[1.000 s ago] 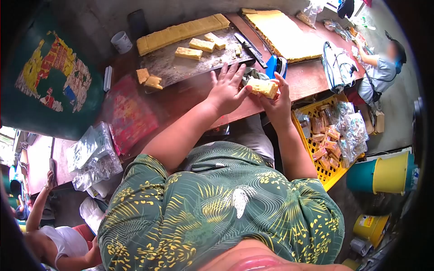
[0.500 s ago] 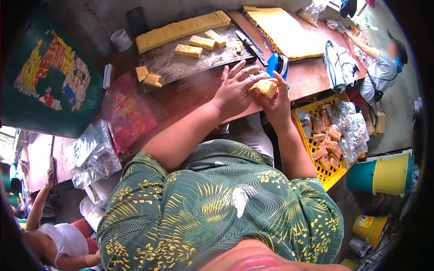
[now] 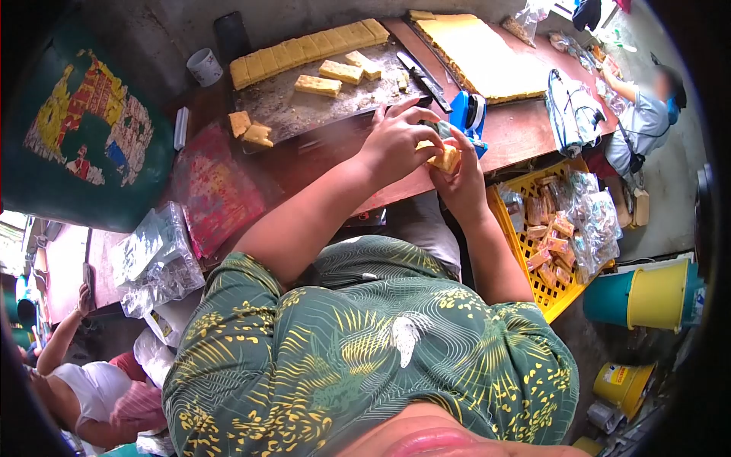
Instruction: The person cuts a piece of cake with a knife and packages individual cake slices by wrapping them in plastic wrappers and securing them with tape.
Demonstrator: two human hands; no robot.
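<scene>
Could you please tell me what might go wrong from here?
The bar in the right hand, with the left hand at it, might crumble if squeezed; crumbs on the tray suggest it is fragile.

The knife at the tray's edge could be knocked by a reaching hand.

Packs heaped at the crate's edge might slide off.

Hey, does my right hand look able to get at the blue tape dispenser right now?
Probably yes: the blue tape dispenser sits just beyond the right hand with nothing obvious between, though that hand is holding a yellow cake bar.
</scene>
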